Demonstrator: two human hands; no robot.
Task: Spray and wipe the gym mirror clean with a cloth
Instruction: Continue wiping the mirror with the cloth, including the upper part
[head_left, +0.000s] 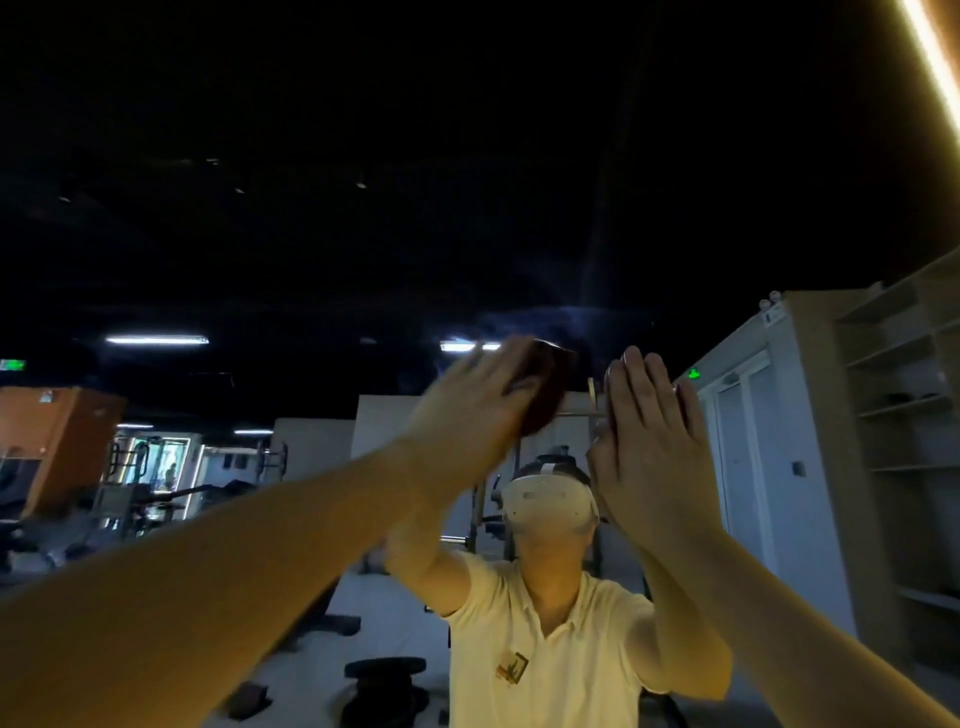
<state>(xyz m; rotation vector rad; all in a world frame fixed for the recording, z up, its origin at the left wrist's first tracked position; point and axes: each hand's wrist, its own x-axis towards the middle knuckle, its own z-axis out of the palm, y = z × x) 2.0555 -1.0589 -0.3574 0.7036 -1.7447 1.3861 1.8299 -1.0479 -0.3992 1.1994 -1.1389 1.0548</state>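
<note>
The gym mirror (322, 218) fills the view in front of me and reflects a dark ceiling and a person in a pale yellow shirt. My left hand (467, 405) is raised against the glass, blurred by motion, pressing a dark brown cloth (548, 392) under its fingers. My right hand (649, 441) is held up flat beside it, fingers straight and together, palm toward the glass, holding nothing. No spray bottle is in view.
Reflected in the mirror are weight machines (140, 483) at the left, weight plates (384, 675) on the floor and white doors (748, 467). Open wooden shelves (904, 395) stand at the right edge. A bright light strip (935, 57) runs along the top right.
</note>
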